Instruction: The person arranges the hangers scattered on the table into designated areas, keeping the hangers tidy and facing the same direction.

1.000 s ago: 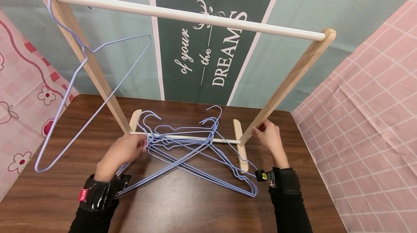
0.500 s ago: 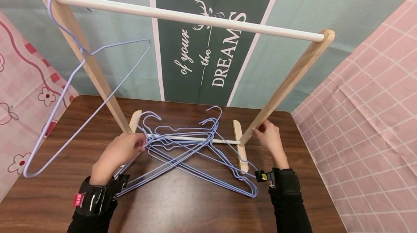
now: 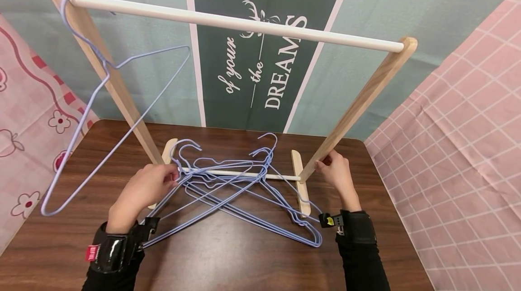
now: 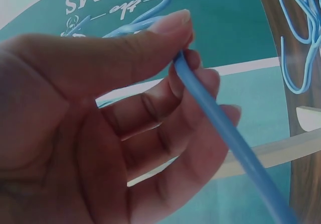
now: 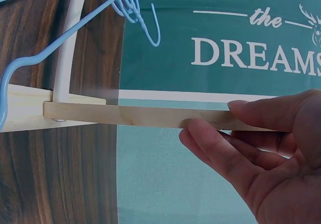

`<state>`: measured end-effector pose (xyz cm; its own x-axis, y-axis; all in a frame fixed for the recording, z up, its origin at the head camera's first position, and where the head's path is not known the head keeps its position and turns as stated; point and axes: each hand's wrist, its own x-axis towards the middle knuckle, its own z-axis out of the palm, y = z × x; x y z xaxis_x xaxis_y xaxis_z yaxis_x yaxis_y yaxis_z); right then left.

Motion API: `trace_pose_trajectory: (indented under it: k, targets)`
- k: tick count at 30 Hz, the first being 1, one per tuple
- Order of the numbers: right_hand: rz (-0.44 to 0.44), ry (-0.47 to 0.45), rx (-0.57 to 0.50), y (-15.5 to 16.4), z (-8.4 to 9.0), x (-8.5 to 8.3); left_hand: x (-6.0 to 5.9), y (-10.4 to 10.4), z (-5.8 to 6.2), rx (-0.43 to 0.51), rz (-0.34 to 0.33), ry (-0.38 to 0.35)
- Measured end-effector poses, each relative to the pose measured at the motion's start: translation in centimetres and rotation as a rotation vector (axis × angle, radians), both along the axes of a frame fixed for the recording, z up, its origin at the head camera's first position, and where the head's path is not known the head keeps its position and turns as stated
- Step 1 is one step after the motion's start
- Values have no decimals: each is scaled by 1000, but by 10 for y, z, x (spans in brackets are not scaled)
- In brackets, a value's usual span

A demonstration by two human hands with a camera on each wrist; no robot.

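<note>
In the head view my left hand (image 3: pixel 146 189) is at the left end of a pile of blue wire hangers (image 3: pixel 265 168). Its thumb and fingertips pinch one blue hanger (image 4: pixel 215 111), seen close up in the left wrist view. My right hand (image 3: pixel 337 174) holds the right wooden post (image 5: pixel 145 116) of a garment rack low down, thumb on one face and fingers on the other. The pile lies across the rack's white lower bar (image 3: pixel 285 176), hooks pointing away from me. Another hanger (image 3: pixel 140 120) hangs from the left end of the white top rail (image 3: pixel 240 22).
The rack's left post (image 3: pixel 118 92) rises behind the hung hanger. Brown table (image 3: pixel 228 268) lies under everything. A green printed cloth (image 3: pixel 228 114) hangs behind, with pink flowered cloth (image 3: pixel 36 164) on the left and pink checked cloth (image 3: pixel 456 146) on the right.
My left hand has shifted slightly left and toward me, drawing a hanger a little away from the others. The hung hanger has swung slightly. My right hand stays on the post.
</note>
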<state>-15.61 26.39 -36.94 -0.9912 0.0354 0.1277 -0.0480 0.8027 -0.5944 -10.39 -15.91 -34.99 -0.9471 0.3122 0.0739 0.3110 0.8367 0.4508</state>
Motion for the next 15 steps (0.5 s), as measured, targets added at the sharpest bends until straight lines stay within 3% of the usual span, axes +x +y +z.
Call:
trace_pose_trajectory:
  k: [15]
  targets:
    - [2, 1, -2, -1, 1, 0, 4, -2, 11, -27, 84, -11]
